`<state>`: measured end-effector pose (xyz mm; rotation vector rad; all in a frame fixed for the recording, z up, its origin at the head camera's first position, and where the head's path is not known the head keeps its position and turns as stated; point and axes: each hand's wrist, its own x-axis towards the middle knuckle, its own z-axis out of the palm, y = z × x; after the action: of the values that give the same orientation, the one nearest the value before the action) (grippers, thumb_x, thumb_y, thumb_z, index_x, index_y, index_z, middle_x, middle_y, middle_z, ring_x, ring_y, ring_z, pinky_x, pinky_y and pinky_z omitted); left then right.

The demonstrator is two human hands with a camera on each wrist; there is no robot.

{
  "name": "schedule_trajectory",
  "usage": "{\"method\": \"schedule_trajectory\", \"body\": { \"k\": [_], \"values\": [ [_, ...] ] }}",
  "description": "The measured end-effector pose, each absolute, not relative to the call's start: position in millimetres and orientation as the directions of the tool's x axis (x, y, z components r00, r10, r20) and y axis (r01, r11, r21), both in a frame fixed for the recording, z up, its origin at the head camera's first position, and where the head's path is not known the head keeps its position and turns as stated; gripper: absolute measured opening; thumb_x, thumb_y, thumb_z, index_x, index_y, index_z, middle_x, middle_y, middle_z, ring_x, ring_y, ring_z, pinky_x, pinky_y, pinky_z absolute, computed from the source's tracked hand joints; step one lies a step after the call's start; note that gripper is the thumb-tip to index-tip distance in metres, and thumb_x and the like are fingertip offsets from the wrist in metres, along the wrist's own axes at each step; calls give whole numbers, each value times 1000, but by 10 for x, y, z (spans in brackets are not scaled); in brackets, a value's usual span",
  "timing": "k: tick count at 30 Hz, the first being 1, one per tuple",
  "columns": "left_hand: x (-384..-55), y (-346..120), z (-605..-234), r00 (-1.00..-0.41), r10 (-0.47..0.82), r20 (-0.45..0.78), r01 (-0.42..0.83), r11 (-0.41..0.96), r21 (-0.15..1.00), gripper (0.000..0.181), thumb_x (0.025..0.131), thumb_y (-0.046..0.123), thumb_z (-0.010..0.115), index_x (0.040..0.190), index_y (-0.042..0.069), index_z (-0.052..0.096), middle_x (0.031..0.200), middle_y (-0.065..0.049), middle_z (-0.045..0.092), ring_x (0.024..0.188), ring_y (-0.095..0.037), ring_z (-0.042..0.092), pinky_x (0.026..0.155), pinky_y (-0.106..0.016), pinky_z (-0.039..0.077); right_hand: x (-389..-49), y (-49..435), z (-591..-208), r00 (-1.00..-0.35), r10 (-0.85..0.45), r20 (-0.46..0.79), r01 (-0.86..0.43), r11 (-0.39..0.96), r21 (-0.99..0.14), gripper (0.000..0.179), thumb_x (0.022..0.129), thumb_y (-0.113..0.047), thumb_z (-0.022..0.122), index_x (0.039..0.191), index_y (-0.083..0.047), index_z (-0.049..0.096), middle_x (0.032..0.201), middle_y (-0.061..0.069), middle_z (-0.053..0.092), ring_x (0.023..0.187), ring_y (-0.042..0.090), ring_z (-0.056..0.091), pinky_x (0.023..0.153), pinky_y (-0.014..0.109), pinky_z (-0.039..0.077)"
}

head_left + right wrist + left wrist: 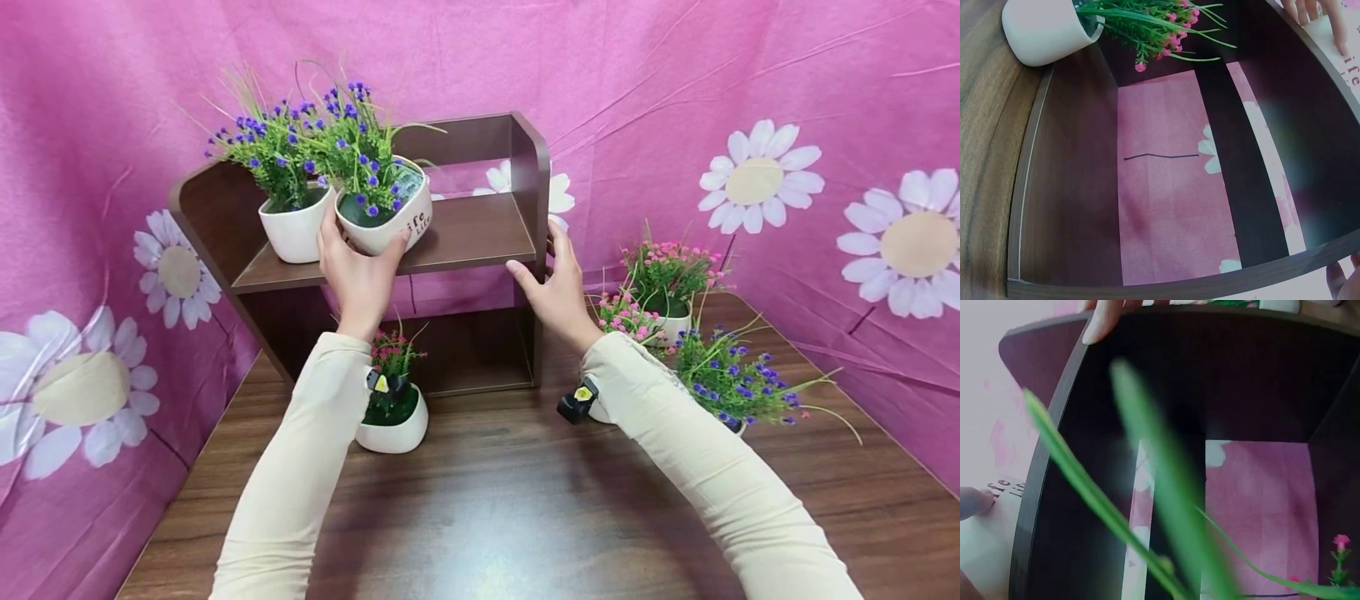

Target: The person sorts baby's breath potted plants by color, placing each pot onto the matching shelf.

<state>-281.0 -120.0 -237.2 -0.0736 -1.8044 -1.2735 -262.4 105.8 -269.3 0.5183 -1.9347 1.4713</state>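
My left hand (360, 279) grips a white flowerpot (381, 237) marked "Life", its thumb on the front and its fingers on the left side. The pot holds purple flowers and grass, and it tilts over the upper board of a dark brown two-tier shelf (480, 229). Just to its left on that board stands another white pot (292, 235) with purple flowers. With thumb on the front edge and fingers round the outer side, my right hand (558, 292) holds the shelf's right side panel (529, 183). The right wrist view shows the lower tier sideways.
A white pot (397, 429) with pink flowers stands on the wooden table (480, 500) before the shelf's lower tier. To the right are pink-flowered plants (675, 275) and a purple-flowered plant (738, 387), partly behind my right sleeve. A pink daisy-print cloth (622, 75) hangs behind.
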Motion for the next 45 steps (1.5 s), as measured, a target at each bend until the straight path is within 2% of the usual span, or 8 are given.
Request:
{"method": "schedule_trajectory", "body": {
  "k": [5,10,19,29,35,40,45],
  "values": [
    [-2881,-1162,-2354,-597,-453,663,412,536,737,90,66,29,85,142,9,40,137,-10,44,125,-23,43,106,-28,32,-2626,1058,-2692,-719,73,691,-647,293,-704,66,84,-1,69,140,9,34,135,29,43,124,41,45,102,49,42],
    [-2923,-1102,-2328,-592,-498,634,326,571,753,90,68,32,85,141,9,38,136,-11,41,123,-25,45,104,-30,37,-2640,1059,-2690,-715,71,696,-650,298,-699,66,85,-2,69,140,9,35,135,28,44,124,40,46,101,49,42],
    [-2956,-1039,-2327,-578,-494,650,259,644,720,93,70,39,84,143,7,35,133,-15,39,114,-31,49,98,-44,44,-2662,1070,-2698,-723,73,687,-645,285,-709,66,85,-2,68,140,8,35,134,27,44,124,37,46,101,46,43],
    [-2927,-1044,-2369,-629,-419,655,270,672,689,96,76,37,80,148,2,28,138,-17,39,116,-39,50,101,-47,41,-2657,1067,-2721,-724,74,685,-645,277,-712,64,85,1,67,140,8,35,134,28,44,123,38,46,100,47,44],
    [-2904,-1071,-2372,-622,-389,680,305,679,668,88,78,32,72,146,-3,30,135,-21,42,117,-40,49,101,-47,41,-2651,1068,-2717,-713,70,698,-659,274,-700,64,85,0,68,140,8,35,134,28,44,122,40,45,100,48,43],
    [-2900,-1087,-2383,-614,-389,687,330,664,671,85,77,30,72,144,-4,34,139,-22,44,125,-36,46,105,-44,39,-2652,1065,-2714,-703,67,708,-669,274,-691,65,85,0,68,140,8,35,134,29,44,121,40,46,99,48,43],
    [-2889,-1100,-2399,-614,-388,688,332,664,670,83,76,29,72,144,-3,35,139,-22,46,124,-36,48,103,-46,40,-2653,1059,-2713,-720,73,690,-650,279,-707,65,85,0,68,140,7,35,135,27,44,121,37,47,100,46,43]
  ]
}}
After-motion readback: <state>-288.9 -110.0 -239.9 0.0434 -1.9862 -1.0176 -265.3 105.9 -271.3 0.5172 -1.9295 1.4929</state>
